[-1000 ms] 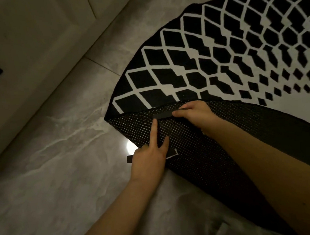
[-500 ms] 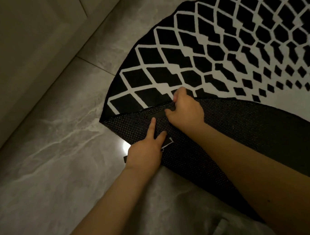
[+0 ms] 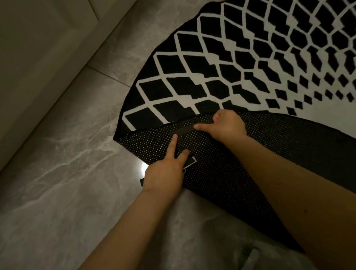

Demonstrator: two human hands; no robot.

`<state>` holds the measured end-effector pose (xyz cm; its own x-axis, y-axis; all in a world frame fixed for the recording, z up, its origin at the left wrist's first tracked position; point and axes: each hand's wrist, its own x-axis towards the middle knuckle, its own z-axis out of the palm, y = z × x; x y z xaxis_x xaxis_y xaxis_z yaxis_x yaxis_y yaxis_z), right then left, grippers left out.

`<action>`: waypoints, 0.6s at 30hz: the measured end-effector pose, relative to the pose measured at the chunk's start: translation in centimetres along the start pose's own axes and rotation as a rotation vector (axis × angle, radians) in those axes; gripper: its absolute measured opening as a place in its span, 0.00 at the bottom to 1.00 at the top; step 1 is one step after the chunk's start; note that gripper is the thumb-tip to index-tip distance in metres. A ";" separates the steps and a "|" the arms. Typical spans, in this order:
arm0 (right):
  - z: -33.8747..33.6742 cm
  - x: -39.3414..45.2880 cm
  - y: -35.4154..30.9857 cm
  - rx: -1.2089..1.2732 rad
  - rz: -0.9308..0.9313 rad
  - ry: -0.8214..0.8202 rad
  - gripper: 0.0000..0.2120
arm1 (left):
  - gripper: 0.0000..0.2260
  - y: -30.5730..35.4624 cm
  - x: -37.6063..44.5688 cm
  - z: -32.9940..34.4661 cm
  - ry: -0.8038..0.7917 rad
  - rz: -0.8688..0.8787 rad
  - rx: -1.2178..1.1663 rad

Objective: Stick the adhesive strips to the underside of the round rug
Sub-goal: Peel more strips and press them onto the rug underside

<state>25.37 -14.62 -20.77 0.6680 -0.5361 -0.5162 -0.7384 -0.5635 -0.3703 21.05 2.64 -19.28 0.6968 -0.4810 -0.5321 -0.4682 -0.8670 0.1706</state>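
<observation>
1. Black-and-white round patterned rug [image 3: 251, 54] lies folded on the grey marble floor [image 3: 61, 161], its dotted underside facing up.
2. Left hand [image 3: 164, 174] presses the dark adhesive strip [image 3: 183, 131] with its index finger extended.
3. Right hand [image 3: 226, 125] pinches the strip's far end.

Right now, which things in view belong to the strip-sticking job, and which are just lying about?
Part of the job:
- round rug, edge folded over, dotted underside up
- adhesive strip on that underside
- left hand, index finger pressing the strip's left end
- right hand, fingers on its right end

Lying about:
- marble floor tiles
- pale cabinet
</observation>
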 end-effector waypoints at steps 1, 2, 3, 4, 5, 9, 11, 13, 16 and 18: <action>-0.7 0.2 0.7 0.043 0.042 0.009 0.20 | 0.25 0.2 0.0 -0.1 -0.002 -0.002 0.006; -1.3 0.4 1.5 0.107 0.071 0.024 0.19 | 0.25 0.2 0.0 -0.2 -0.003 -0.007 0.014; -1.8 0.6 2.3 0.189 0.091 0.053 0.16 | 0.24 0.3 0.0 -0.3 -0.005 -0.014 0.019; -2.3 0.6 3.2 0.271 0.110 0.086 0.14 | 0.24 0.4 0.0 -0.4 -0.007 -0.019 0.016; -3.1 0.3 4.1 0.351 0.126 0.116 0.13 | 0.23 0.7 0.0 -0.7 -0.007 -0.022 0.011; -5.7 -2.3 5.8 0.596 0.147 0.047 0.09 | 0.17 2.0 -0.4 -1.6 0.066 -0.065 -0.068; -7.4 -4.3 6.3 0.667 0.168 -0.058 0.09 | 0.16 3.6 -1.1 -1.6 0.201 -0.089 -0.243; -9.5 -6.5 7.4 0.701 0.151 -0.157 0.10 | 0.15 6.1 -1.8 -1.9 0.260 -0.126 -0.602; -12.6 -9.7 10.1 0.626 0.131 -0.206 0.11 | 0.07 10.9 -3.4 -2.6 0.030 -0.236 -1.500; -14.3 -11.4 12.1 0.610 0.122 -0.202 0.10 | 0.04 13.3 -4.5 -2.7 -0.067 -0.289 -1.811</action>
<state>10.17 -24.29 -8.34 0.5897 -0.4114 -0.6950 -0.7673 -0.0168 -0.6411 13.12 -7.10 -12.40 0.5978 -0.3431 -0.7245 0.7730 0.0071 0.6344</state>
